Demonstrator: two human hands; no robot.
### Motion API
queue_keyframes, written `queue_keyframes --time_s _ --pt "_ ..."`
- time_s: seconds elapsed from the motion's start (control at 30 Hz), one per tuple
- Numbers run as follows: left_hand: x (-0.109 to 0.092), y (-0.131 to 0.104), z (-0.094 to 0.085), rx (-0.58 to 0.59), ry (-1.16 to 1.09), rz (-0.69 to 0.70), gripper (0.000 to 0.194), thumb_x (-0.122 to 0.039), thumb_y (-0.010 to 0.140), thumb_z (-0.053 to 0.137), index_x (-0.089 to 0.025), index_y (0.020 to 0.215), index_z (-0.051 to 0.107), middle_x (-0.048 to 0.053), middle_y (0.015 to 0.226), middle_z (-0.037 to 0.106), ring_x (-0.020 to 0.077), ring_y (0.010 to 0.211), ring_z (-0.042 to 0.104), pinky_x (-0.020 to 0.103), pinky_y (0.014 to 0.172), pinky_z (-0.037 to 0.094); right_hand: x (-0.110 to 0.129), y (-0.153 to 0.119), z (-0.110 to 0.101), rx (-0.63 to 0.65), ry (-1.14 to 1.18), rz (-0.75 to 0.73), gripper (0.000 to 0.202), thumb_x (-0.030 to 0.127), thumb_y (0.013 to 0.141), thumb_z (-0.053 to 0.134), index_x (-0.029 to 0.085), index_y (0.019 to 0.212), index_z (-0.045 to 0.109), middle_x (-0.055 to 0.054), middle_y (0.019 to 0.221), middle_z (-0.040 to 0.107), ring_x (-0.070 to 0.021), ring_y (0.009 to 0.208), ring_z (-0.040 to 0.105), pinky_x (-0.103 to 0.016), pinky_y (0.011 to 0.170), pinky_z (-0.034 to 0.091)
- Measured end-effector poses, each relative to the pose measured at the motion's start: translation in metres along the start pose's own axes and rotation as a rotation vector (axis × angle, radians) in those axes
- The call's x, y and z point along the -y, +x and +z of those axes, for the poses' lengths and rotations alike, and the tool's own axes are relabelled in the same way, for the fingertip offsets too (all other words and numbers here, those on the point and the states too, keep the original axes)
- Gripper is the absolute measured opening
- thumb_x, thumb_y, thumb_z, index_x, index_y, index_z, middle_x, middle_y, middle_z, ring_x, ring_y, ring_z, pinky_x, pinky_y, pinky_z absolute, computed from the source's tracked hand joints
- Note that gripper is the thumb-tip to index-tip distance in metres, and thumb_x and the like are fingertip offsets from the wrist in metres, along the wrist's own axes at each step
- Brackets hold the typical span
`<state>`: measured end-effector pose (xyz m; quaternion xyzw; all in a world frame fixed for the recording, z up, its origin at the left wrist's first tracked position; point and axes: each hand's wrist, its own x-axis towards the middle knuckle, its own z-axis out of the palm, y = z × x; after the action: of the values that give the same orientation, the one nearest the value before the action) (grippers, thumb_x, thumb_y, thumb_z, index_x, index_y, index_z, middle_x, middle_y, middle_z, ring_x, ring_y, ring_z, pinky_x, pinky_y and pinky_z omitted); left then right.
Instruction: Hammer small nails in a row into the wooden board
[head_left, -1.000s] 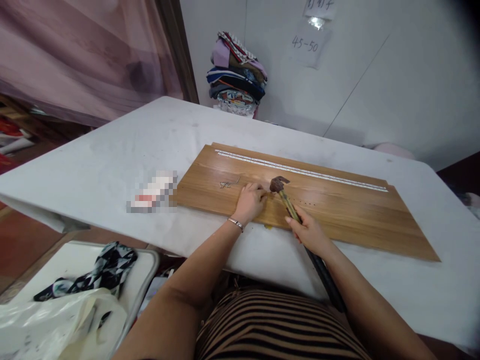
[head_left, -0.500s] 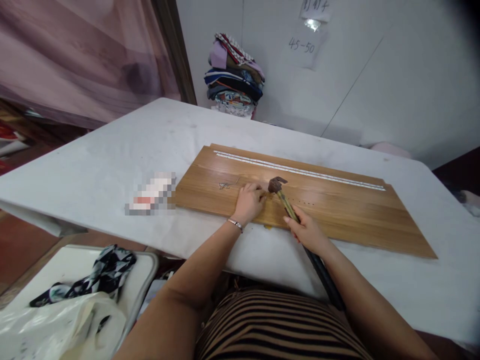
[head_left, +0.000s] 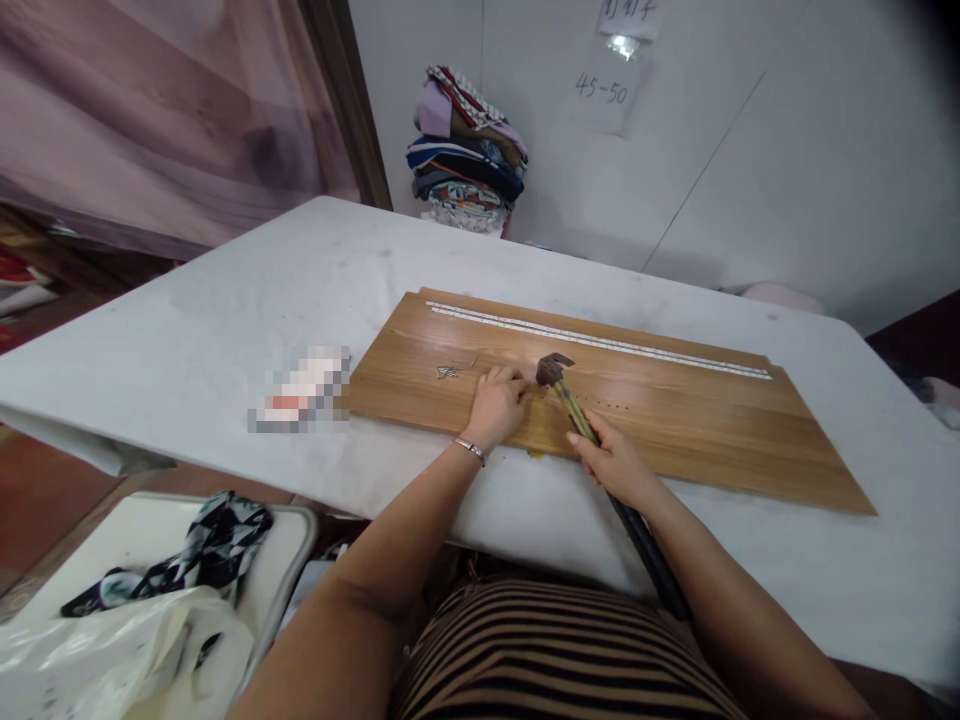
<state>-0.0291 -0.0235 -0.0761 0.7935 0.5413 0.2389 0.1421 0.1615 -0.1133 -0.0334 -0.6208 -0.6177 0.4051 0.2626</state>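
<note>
Right hand: Your fingers are wrapped around the yellowish shaft of the claw hammer, which has a rust-brown metal head and a black grip. This hold matches the view of a second ago.

Left hand: Your fingers are curled and gathered low over the wood at 9 o'clock from the board's centre. You cannot tell from this view what, if anything, they pinch.

Hammer position: The head stands just beside your left fingertips, at their 2 o'clock, over the board. It has kept this place throughout the last second; whether it touches anything beneath is hidden.

Long brown wood-grain board: It lies flat on the white-covered desk, directly at your 12 o'clock. Only your viewpoint has drifted slightly; no shift of the board is apparent.

Dark dots in a short row: These run from the hammer head toward 4 o'clock. They are too small to identify.

Thin metal nails in a loose pile: They lie on the board at 10 o'clock from your left hand, with no visible change.

Work state: Judged from the unchanged pose, the work has paused with the hammer lowered; no visible advance was made in this interval.
</note>
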Motion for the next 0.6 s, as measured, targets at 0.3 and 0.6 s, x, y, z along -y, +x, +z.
queue_keyframes --time_s 0.3,0.6 --pt "0.0008 -0.0001 0.0016 -0.024 -0.004 0.008 0.021 -0.023 0.088 0.055 -0.022 0.094 0.075 0.006 0.107 0.067 0.0229 0.107 0.053 0.039 0.092 0.040 0.0009 -0.0002 0.0003 0.019 0.004 0.009 0.051 0.040 0.087 0.050 0.016 0.132 0.053 0.007 0.051 0.045 -0.0118 0.041 0.042 -0.025 0.046 0.037" --pt "-0.0002 0.0011 -0.0013 -0.025 -0.007 -0.019 0.017 -0.018 0.086 0.056 -0.019 0.079 0.071 0.007 0.091 0.066 0.0215 0.097 0.055 0.036 0.088 0.042 -0.0029 0.0005 0.0005 -0.003 -0.024 -0.031 0.049 0.040 0.088 0.050 0.015 0.130 0.055 0.007 0.051 0.046 -0.0122 0.042 0.043 -0.025 0.047 0.038"
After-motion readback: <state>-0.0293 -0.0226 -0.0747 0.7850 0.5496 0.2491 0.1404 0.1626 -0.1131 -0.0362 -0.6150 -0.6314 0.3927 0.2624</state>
